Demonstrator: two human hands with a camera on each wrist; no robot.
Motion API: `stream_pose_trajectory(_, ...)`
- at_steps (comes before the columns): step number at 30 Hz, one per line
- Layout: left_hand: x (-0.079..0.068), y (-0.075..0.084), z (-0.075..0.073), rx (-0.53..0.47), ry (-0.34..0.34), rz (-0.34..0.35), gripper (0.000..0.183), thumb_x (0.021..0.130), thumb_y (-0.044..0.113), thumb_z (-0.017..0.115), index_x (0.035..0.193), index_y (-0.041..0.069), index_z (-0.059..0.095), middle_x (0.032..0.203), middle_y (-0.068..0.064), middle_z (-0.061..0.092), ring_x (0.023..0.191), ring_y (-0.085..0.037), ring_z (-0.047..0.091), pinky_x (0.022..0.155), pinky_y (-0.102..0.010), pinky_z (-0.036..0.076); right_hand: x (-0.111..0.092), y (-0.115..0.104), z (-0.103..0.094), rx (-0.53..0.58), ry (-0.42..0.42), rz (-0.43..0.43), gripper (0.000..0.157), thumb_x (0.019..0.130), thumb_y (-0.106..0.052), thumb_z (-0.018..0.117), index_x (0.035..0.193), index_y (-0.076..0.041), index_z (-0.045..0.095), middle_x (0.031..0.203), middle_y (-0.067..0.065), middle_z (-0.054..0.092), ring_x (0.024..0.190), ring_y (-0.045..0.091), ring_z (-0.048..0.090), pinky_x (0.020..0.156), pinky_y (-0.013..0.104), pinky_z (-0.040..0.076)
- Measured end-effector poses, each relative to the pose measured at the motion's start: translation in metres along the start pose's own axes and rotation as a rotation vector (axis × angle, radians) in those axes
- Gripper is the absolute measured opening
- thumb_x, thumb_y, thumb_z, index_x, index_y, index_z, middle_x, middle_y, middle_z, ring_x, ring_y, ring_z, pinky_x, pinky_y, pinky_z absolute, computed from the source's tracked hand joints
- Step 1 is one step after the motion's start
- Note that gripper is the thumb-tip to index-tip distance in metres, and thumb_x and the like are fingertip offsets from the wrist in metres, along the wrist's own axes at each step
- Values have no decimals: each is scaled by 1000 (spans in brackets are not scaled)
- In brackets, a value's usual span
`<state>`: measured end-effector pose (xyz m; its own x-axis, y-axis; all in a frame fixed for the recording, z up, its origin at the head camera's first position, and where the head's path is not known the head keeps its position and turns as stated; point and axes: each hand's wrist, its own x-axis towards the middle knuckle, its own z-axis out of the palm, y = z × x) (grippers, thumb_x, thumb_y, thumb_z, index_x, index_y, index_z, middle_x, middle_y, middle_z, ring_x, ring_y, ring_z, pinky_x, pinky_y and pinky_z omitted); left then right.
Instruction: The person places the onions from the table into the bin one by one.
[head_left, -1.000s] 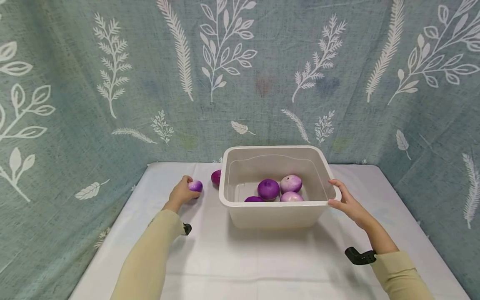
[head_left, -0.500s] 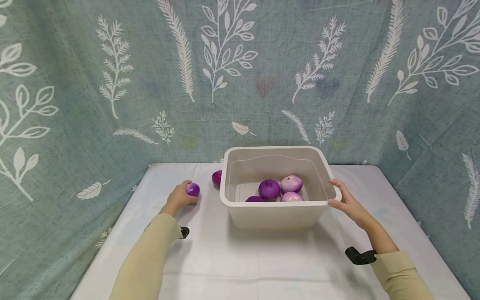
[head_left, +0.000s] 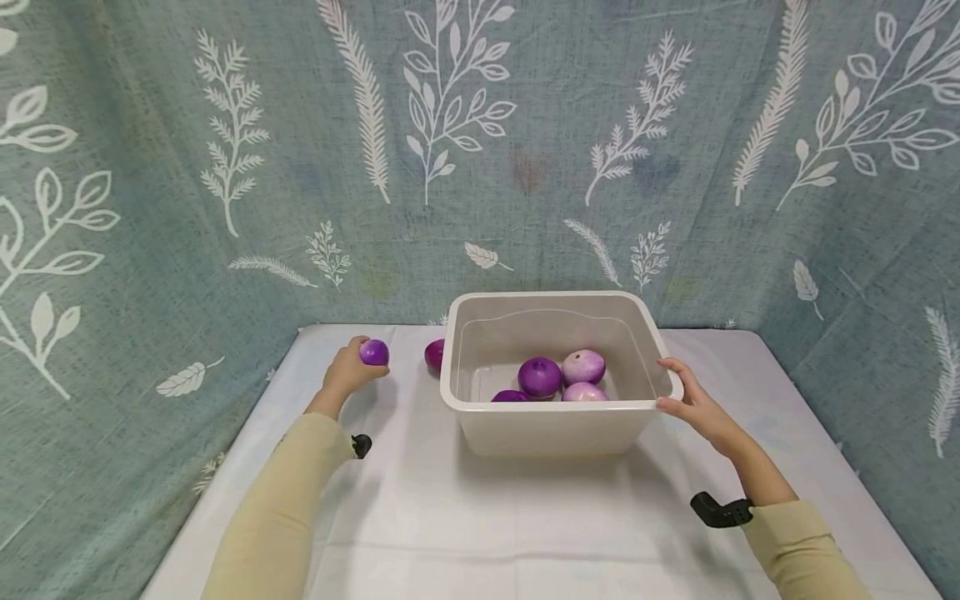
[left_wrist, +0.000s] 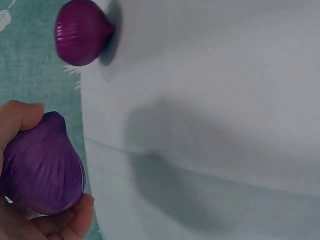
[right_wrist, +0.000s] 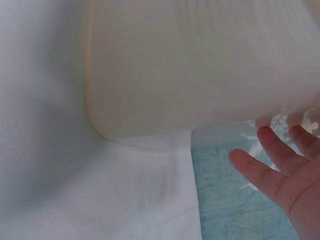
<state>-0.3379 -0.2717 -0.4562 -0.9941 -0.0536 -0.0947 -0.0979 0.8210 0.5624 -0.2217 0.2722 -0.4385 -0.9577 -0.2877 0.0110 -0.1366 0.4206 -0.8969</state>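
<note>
My left hand (head_left: 350,371) holds a purple onion (head_left: 374,352) above the left part of the table. In the left wrist view its fingers and thumb wrap around that onion (left_wrist: 45,165). A second, magenta-purple onion (head_left: 434,356) lies on the cloth beside the bin, partly hidden by the bin in the head view. My right hand (head_left: 697,406) grips the right end rim of a light beige plastic bin (head_left: 543,431), thumb near the front corner. Inside lie a dark purple onion (head_left: 539,377), a paler pink one (head_left: 583,367) and others partly hidden by the front wall.
A white cloth (head_left: 517,517) covers the table. Green-blue leaf-patterned fabric (head_left: 525,167) hangs behind and along both sides. Black wrist mounts (head_left: 720,511) sit on both forearms.
My left hand has lifted the onion off the cloth and moved it slightly left and toward the back. My right hand and the bin have stayed in place.
</note>
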Motion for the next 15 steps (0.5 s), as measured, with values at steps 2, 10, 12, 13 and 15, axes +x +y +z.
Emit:
stream_pose_trajectory(2, 1, 2, -6, -3, 2, 1, 78, 78, 32, 67, 138, 4, 27, 128, -32, 40, 114, -46, 44, 91, -57, 38, 0, 0, 0, -1, 2, 3, 69, 91, -22, 53, 142, -9, 8, 148, 22, -7, 130, 49, 7, 92, 73, 21)
stream_pose_trajectory(10, 2, 21, -29, -101, 24, -31, 83, 79, 34, 65, 138, 1, 16, 130, -32, 37, 117, -45, 41, 93, -56, 37, 1, -1, 0, 5, 1, -5, 67, 91, -18, 52, 142, -8, 9, 148, 22, -7, 130, 49, 6, 92, 73, 21)
stream_pose_trajectory(12, 1, 30, -36, -122, 34, -30, 85, 79, 35, 65, 138, 1, 14, 131, -32, 36, 117, -45, 40, 93, -57, 37, 1, -1, 0, 10, 1, -8, 67, 91, -17, 52, 141, -8, 9, 148, 22, -7, 130, 48, 6, 92, 73, 21)
stream_pose_trajectory(13, 1, 35, -40, -133, 38, -26, 85, 79, 35, 65, 138, 1, 14, 132, -32, 36, 117, -45, 40, 93, -57, 37, 1, -1, 0, 10, 1, -8, 67, 91, -18, 52, 141, -8, 9, 148, 22, -6, 130, 48, 7, 92, 73, 21)
stream_pose_trajectory(15, -1, 44, -47, -147, 49, -13, 87, 79, 35, 66, 139, 2, 13, 132, -31, 35, 118, -45, 40, 92, -57, 38, 1, 0, 0, 9, 1, -9, 68, 91, -20, 53, 141, -8, 9, 147, 22, -6, 130, 48, 8, 93, 72, 22)
